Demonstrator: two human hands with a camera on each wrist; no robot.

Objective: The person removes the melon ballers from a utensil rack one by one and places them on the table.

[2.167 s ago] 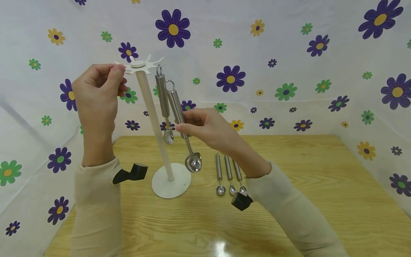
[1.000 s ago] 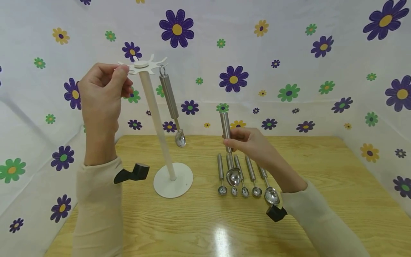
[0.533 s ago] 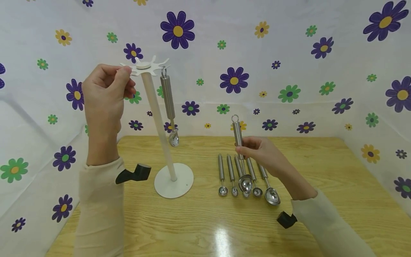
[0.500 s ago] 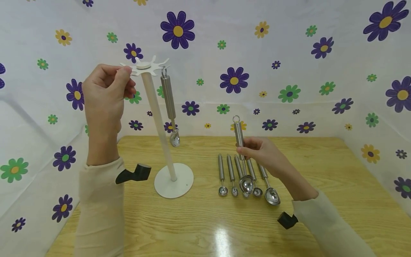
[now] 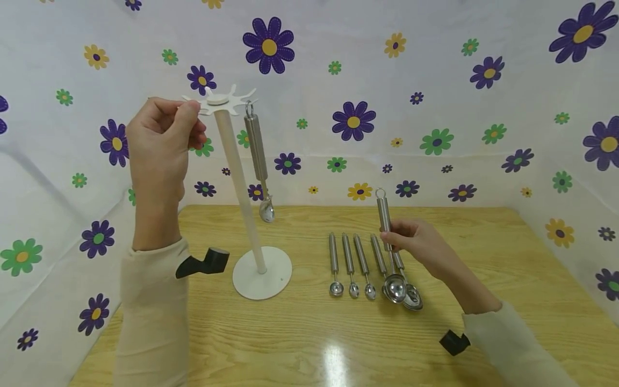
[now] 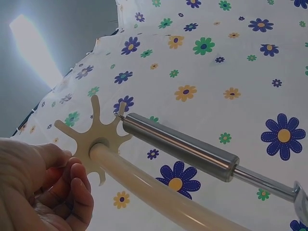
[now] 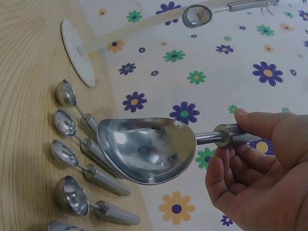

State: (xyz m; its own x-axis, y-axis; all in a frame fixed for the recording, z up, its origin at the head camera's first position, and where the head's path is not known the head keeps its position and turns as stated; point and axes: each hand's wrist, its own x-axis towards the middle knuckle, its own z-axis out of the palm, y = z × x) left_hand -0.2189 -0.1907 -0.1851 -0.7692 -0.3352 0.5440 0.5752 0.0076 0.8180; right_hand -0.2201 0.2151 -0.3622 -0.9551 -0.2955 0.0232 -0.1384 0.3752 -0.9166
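Note:
My left hand (image 5: pixel 162 131) pinches one arm at the top of the white hanging rack (image 5: pixel 234 177). From another of the rack's arms a steel scoop (image 5: pixel 256 148) hangs by its ring, bowl down. My right hand (image 5: pixel 418 242) grips a steel ice cream scoop (image 5: pixel 384 215) by its handle, ring up and bowl down, above the right end of a row of scoops. In the right wrist view the wide, pointed bowl of the ice cream scoop (image 7: pixel 147 149) faces the camera. Its bowl partly covers the two rightmost scoops in the head view.
Several steel scoops lie side by side on the wooden table (image 5: pixel 271 344), among them a small round one (image 5: pixel 336 288) at the left end and a large one (image 5: pixel 413 298) at the right. The rack's round base (image 5: pixel 249 287) stands left of them. A flowered cloth (image 5: pixel 309 97) hangs behind.
My right hand has carried the ice cream scoop from beside the rack rightward and down, across the row of scoops to its right end. The left hand keeps its pinch on the rack.

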